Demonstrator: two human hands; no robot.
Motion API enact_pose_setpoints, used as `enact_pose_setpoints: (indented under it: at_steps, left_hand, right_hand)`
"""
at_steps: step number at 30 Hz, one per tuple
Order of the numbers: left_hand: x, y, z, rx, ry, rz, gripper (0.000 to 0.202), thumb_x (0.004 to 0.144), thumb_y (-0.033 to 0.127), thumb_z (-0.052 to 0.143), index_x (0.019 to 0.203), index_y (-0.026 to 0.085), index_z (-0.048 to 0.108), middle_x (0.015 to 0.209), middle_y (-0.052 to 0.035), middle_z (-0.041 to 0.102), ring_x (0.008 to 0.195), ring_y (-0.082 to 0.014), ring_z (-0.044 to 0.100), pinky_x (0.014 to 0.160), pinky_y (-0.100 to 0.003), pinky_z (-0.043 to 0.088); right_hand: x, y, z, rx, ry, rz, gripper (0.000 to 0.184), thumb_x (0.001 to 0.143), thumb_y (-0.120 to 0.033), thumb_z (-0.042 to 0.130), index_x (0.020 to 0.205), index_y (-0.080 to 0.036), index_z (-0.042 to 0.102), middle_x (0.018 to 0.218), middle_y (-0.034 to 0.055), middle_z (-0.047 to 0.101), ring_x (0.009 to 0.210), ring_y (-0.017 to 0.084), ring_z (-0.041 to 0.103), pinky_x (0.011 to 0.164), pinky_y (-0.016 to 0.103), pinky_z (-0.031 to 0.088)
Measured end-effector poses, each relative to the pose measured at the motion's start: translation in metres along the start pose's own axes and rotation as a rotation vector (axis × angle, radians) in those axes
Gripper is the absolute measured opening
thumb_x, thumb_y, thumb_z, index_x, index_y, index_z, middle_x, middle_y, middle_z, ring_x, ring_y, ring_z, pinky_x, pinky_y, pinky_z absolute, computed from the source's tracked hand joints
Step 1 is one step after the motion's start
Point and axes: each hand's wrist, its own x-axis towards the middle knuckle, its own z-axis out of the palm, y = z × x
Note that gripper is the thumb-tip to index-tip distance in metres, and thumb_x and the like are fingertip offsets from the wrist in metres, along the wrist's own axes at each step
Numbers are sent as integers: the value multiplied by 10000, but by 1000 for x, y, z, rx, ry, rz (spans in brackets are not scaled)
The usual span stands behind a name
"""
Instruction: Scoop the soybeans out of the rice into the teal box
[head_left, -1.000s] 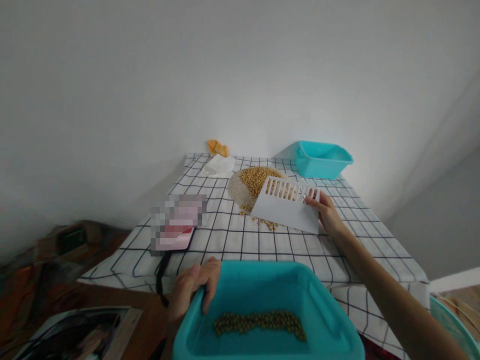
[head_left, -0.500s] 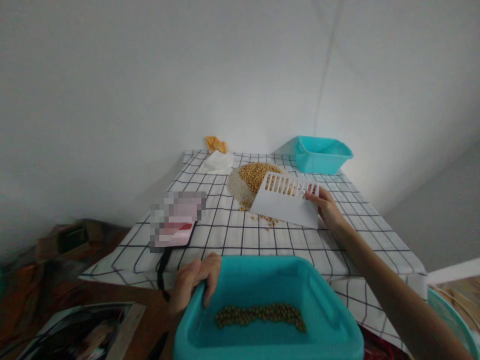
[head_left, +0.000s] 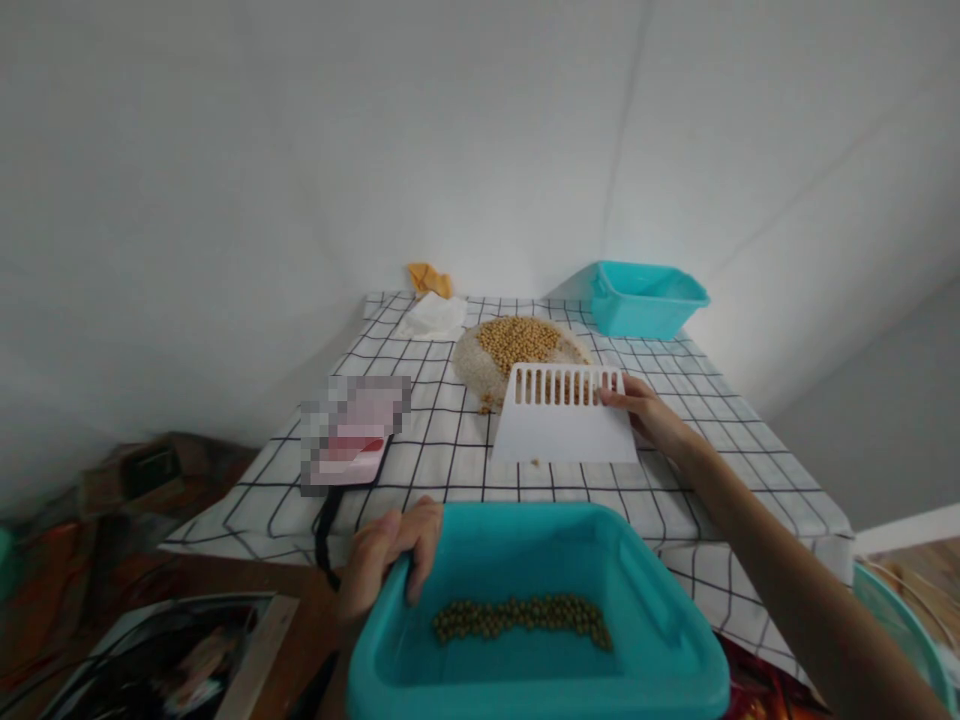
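My left hand [head_left: 386, 560] is closed over the left rim of a turquoise tub [head_left: 660, 650] near me, which holds a small row of green beans [head_left: 525, 615]. My right hand [head_left: 649, 415] is stretched out over the checked tablecloth [head_left: 450, 460] and grips the right edge of a white slotted scraper [head_left: 562, 430]. The scraper stands on its lower edge just in front of a heap of yellow soybeans [head_left: 517, 340] lying on white rice [head_left: 480, 365]. A few loose beans lie at the scraper's foot.
A second turquoise tub [head_left: 645, 297] stands at the table's far right corner. A white tissue [head_left: 433, 315] and an orange scrap [head_left: 429, 279] lie at the far edge by the wall. A pink blurred object [head_left: 352, 440] rests at the left. Dark clutter fills the lower left.
The scraper has swung from a slant to square-on and come a little nearer to me, hiding most of the loose beans that trailed below it. My left hand has stayed on the tub.
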Motion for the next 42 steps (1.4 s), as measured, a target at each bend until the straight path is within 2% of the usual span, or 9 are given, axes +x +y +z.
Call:
enact_pose_setpoints:
  at_steps: [4, 11, 14, 20, 26, 30, 33, 36, 42]
  left_hand:
    - [1, -3, 1, -5, 2, 19, 709, 1053, 522, 287, 427, 239, 463, 425, 6, 425, 494, -188, 375, 833, -416, 392]
    - [-1, -8, 11, -182, 35, 102, 692, 1088, 379, 240, 453, 229, 470, 456, 6, 419, 531, -198, 387, 799, -390, 358]
    - [-1, -7, 10, -207, 17, 109, 683, 1095, 383, 260, 472, 227, 495, 484, 8, 447, 546, -202, 382, 819, -386, 349]
    - [1, -5, 3, -216, -69, 63, 689, 1076, 487, 343, 475, 228, 558, 498, 10, 462, 555, -206, 373, 872, -389, 342]
    - [0, -7, 2, -206, -64, 61, 691, 1079, 473, 328, 472, 231, 553, 501, 3, 463, 579, -216, 398, 860, -395, 336]
    - [-1, -7, 3, -183, -29, 61, 686, 1078, 466, 312, 471, 232, 527, 495, 1, 464, 580, -219, 423, 861, -405, 329]
    - [-1, -7, 11, -177, 17, 62, 688, 1076, 460, 286, 461, 235, 498, 486, -4, 456, 565, -219, 413, 834, -411, 346]
    - [1, -7, 22, -143, 38, 62, 674, 1072, 435, 270, 457, 243, 469, 469, -2, 441, 549, -219, 410, 840, -416, 357]
    - [7, -13, 35, -86, -5, 61, 662, 1064, 457, 241, 463, 251, 429, 463, 13, 397, 547, -213, 418, 892, -417, 348]
  right_hand:
    - [-3, 1, 0, -41, -140, 11, 283, 789, -413, 790, 981, -211, 748, 973, 59, 779, 844, 228, 710, 760, 342, 576]
    - [-8, 1, -2, -39, -274, 23, 262, 783, -391, 817, 963, -208, 763, 891, 32, 773, 750, 189, 696, 683, 304, 554]
    - [-9, 1, -2, -10, -307, 18, 273, 761, -393, 842, 939, -202, 761, 856, 28, 769, 728, 179, 692, 678, 293, 553]
    - [-6, -1, -1, 88, -213, -63, 242, 773, -404, 834, 899, -215, 752, 854, 28, 764, 709, 165, 678, 678, 275, 538]
    - [-6, -9, -9, 0, -50, -27, 202, 731, -334, 841, 867, -210, 759, 813, 15, 753, 679, 167, 659, 607, 259, 485]
    - [-19, -15, -22, -41, 72, -26, 208, 725, -330, 841, 875, -211, 759, 844, 16, 757, 704, 177, 658, 627, 272, 488]
    - [-36, -12, -32, -88, 51, 56, 218, 734, -356, 850, 861, -203, 759, 845, 26, 758, 710, 183, 656, 630, 279, 496]
    - [-49, -6, -36, -123, -32, 131, 268, 752, -405, 844, 889, -188, 765, 853, 50, 764, 724, 203, 667, 638, 299, 511]
    - [-47, -6, -18, -166, -164, 78, 271, 772, -424, 836, 914, -201, 777, 894, 47, 771, 775, 205, 673, 749, 325, 541]
